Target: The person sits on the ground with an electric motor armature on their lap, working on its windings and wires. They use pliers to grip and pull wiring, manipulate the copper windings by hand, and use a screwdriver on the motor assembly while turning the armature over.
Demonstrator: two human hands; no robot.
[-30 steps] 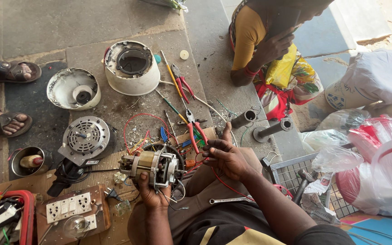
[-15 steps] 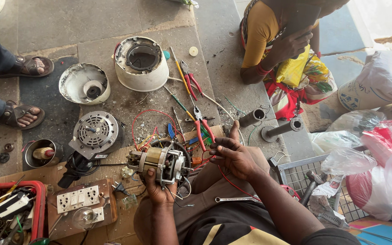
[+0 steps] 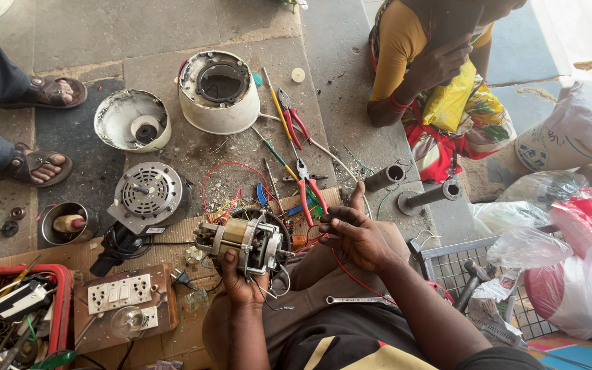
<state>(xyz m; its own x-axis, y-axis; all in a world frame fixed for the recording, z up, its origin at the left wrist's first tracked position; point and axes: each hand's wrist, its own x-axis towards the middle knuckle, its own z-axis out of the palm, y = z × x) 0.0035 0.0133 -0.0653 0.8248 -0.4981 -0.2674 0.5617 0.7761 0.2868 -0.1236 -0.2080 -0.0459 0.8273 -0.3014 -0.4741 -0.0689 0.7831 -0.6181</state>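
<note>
A red tray [image 3: 59,301] of wires sits far left, beside a switch board [image 3: 121,296]. The left hand [image 3: 240,282] closes around a small electric motor [image 3: 244,241], holding it above the lap. The right hand [image 3: 359,236] pinches a thin red wire [image 3: 351,274] between its fingertips. Red-handled pliers [image 3: 310,188] lie just beyond

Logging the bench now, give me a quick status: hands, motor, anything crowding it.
Left hand grips the motor from below. Right hand pinches a red wire. Red-handled pliers and loose wires lie close behind.
</note>
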